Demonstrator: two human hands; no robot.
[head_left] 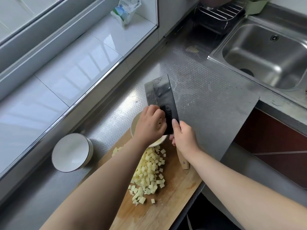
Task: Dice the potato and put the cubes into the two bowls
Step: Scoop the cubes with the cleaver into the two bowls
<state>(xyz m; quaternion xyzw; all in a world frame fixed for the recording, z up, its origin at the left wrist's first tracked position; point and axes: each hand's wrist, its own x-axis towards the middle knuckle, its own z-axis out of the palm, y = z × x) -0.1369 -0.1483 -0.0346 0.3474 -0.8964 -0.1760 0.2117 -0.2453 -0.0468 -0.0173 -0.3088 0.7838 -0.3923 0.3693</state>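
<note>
The right hand [184, 140] grips the cleaver [163, 103] tilted over the centre bowl [132, 128]; the left hand's [150, 123] curled fingers sweep cubes off the blade, apparently. Most potato cubes [149, 173] lie on the board [176, 196]; the second bowl [72, 152] waits left.

both bare forearms reach forward, left hand [149, 123] curled knuckles-up, right hand [184, 138] fisted with thumb stretched forward.

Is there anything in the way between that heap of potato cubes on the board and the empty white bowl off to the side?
Nothing visible blocks it. The potato cubes lie on the cutting board, and the empty bowl stands on the counter just past the board's left edge. Only the person's left forearm crosses above part of that gap.
</note>
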